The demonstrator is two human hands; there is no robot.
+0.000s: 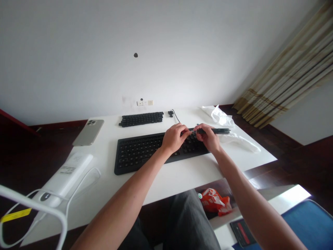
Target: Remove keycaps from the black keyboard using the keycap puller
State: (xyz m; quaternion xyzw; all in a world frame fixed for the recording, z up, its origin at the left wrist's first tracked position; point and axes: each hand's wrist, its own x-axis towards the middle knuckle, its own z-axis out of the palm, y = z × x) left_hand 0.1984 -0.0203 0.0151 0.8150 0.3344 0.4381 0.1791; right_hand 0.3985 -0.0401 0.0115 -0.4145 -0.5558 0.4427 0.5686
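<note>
A black keyboard with its keycaps off lies across the white table, its bare switch positions showing. Over its right half, my right hand is closed around a slim black-handled tool, whose handle sticks out to the right. A small metal tip shows between the two hands. My left hand is closed in a pinch right by that tip; whatever sits between its fingertips is too small to make out. Behind the keyboard, black keycaps lie grouped in rows, with a small cluster of keycaps beside them.
A phone lies at the table's left, near a white boxy device with a white cable. Crumpled white plastic is at the back right. Below the table edge sits an orange bag. The wall stands behind.
</note>
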